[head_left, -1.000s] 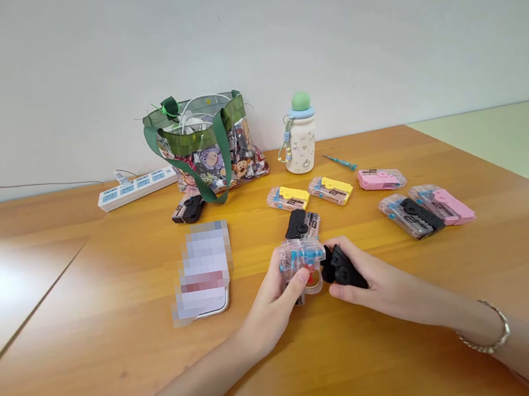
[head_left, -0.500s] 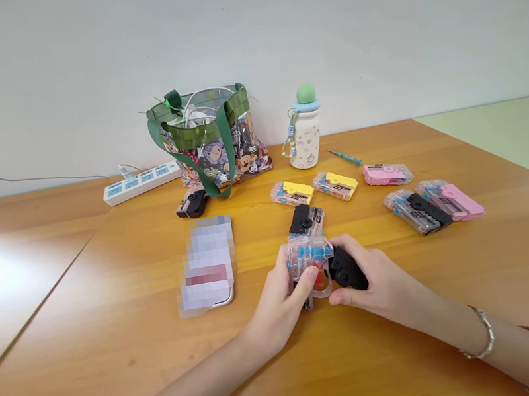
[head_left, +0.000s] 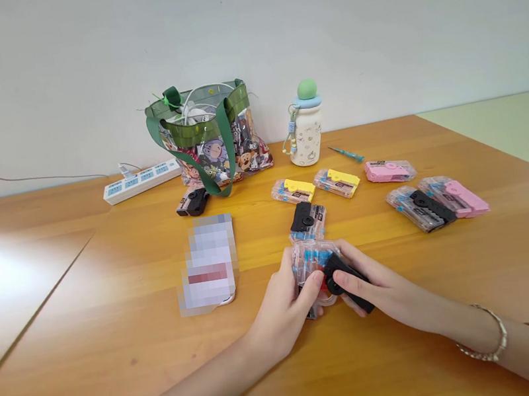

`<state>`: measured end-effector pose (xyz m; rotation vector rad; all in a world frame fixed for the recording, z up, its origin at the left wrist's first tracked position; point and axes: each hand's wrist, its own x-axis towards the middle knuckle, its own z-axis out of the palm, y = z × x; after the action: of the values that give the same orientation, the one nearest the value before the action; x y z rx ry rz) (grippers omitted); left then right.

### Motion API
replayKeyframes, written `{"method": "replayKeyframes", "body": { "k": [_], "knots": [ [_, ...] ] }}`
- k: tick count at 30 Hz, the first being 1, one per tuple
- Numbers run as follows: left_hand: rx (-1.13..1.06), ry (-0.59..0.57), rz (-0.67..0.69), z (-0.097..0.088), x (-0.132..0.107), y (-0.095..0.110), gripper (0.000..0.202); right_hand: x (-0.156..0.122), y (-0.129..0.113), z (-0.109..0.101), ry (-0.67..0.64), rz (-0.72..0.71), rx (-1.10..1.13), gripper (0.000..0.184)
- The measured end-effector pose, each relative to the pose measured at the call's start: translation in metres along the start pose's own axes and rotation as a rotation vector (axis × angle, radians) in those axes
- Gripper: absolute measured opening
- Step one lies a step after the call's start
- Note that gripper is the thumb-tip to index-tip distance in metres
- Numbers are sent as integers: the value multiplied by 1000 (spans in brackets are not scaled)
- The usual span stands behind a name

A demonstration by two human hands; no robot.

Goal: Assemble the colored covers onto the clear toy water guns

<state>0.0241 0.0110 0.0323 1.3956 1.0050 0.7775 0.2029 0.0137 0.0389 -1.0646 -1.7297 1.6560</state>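
Note:
My left hand grips a clear plastic toy part with blue and red pieces inside. My right hand holds a black plastic piece, pressed against the right side of the clear part. My fingers hide the lower part of both. Just beyond them lies a clear pack with a black piece on it, close to but apart from my hands. Two clear packs with yellow pieces sit farther back.
A pink-and-clear pack, a black-and-pink pair of packs, a small screwdriver, a bottle, a clear tote bag, a black object, a power strip and a blurred phone stand on the wooden table.
The black piece has rotated in my right hand and now lies diagonally against the clear part. The clear part has turned slightly, and the whole view has shifted a little.

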Motion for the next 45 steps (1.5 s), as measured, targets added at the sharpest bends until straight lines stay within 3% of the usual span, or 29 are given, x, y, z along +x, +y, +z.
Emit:
{"method": "replayKeyframes", "body": {
  "k": [15,28,35,41,45],
  "knots": [
    [37,8,-8,1,-1,-3,18,-2,0,-5,-17,27,-106,29],
    [86,16,1,0,1,-6,18,1,-1,-1,67,15,-210,30],
    [42,-11,-19,1,-1,-4,19,2,-4,0,93,-84,-237,21],
    [58,-27,31,0,-3,-3,22,2,-1,1,134,-51,-181,25],
    [177,-10,80,-3,-3,0,24,1,-3,-5,257,-204,-359,17]
  ]
}}
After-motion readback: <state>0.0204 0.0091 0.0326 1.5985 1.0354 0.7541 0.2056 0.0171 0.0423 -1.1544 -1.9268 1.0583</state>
